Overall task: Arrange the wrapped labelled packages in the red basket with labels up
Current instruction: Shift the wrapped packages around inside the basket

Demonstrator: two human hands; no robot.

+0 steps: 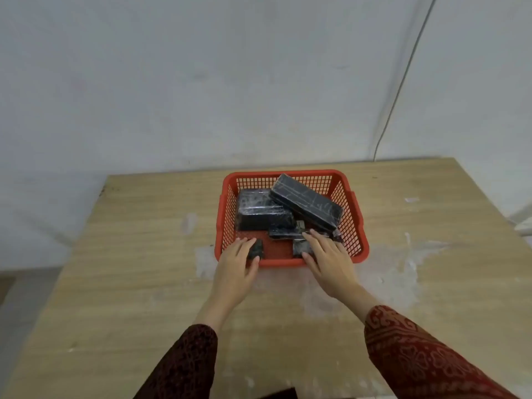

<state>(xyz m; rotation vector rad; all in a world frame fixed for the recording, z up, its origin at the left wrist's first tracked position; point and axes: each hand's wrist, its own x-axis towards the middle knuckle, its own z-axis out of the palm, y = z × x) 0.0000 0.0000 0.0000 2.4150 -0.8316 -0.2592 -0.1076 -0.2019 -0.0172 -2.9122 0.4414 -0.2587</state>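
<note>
A red mesh basket (354, 226) stands on the wooden table and holds several black film-wrapped packages. A long package (308, 201) lies tilted across the back right, resting on a blocky package (260, 211) at the back left. Flatter packages (283, 234) lie in the middle. My left hand (237, 264) reaches over the near rim and grips a small dark package (257, 250). My right hand (326, 259) lies over a small package (301, 248) at the front, thumb at its near edge, fingers spread on top. No label is visible on any package.
The basket sits near the far middle of a light wooden table (144, 254) with white stains around it. A pale wall rises behind, with a thin cable (403, 82) running down to the table's back edge. Patterned dark red sleeves cover both forearms.
</note>
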